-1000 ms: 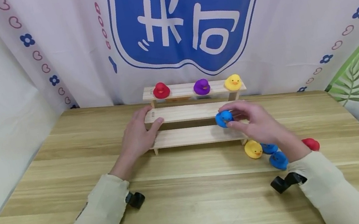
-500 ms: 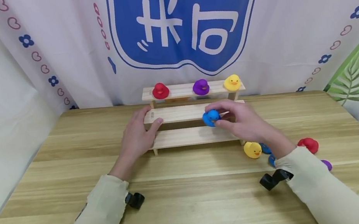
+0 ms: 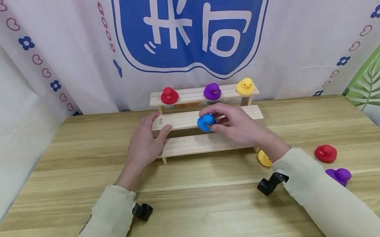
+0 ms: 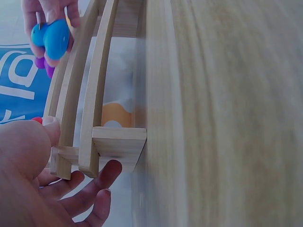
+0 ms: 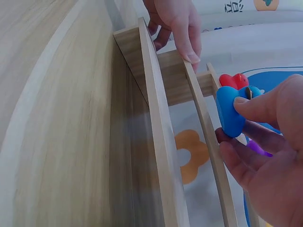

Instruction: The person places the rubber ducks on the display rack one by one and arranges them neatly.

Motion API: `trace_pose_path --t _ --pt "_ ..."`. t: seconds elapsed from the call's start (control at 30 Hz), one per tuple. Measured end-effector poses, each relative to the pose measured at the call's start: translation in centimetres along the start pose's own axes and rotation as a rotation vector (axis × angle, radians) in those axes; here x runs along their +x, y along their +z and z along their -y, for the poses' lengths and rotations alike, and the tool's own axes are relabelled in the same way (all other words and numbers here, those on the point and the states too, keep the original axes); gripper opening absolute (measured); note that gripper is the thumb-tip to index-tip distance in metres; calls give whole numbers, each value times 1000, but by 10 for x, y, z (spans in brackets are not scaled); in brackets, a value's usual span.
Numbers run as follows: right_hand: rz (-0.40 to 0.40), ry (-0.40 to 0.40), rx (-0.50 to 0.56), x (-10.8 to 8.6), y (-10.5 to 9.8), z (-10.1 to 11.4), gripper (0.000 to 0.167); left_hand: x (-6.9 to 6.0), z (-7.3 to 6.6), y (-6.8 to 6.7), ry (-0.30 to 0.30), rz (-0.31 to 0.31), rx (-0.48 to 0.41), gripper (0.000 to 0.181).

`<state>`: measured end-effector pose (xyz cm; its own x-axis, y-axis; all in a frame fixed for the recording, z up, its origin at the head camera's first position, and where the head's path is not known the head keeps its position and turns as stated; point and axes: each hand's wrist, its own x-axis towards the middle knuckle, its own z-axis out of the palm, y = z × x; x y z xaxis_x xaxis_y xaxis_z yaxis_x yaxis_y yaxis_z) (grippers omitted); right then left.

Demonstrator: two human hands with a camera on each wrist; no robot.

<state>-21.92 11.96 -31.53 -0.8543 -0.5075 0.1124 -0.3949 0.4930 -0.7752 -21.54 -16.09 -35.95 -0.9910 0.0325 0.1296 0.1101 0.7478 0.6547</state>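
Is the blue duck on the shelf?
No, off: the right hand holds the blue duck, a gap showing above the middle shelf.

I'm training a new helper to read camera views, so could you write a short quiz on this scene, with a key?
1. True or false: in the head view, the left grip is at the right end of the wooden rack.

2. What colour is the held duck, pinched by the right grip? A) green; B) blue; C) white.

3. Name the ducks on the top shelf in order, from left to right in the head view.

Key:
1. False; it is at the left end.
2. B.
3. Red duck, purple duck, yellow duck.
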Motion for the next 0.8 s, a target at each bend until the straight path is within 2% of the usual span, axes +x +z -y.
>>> trace_pose_path --t 0.57,0.8 --pt "42 21 -72 29 16 14 34 1 -1 0 2 -7 6 69" --pt "8 47 -124 37 24 17 33 1 -1 1 7 -2 2 69"
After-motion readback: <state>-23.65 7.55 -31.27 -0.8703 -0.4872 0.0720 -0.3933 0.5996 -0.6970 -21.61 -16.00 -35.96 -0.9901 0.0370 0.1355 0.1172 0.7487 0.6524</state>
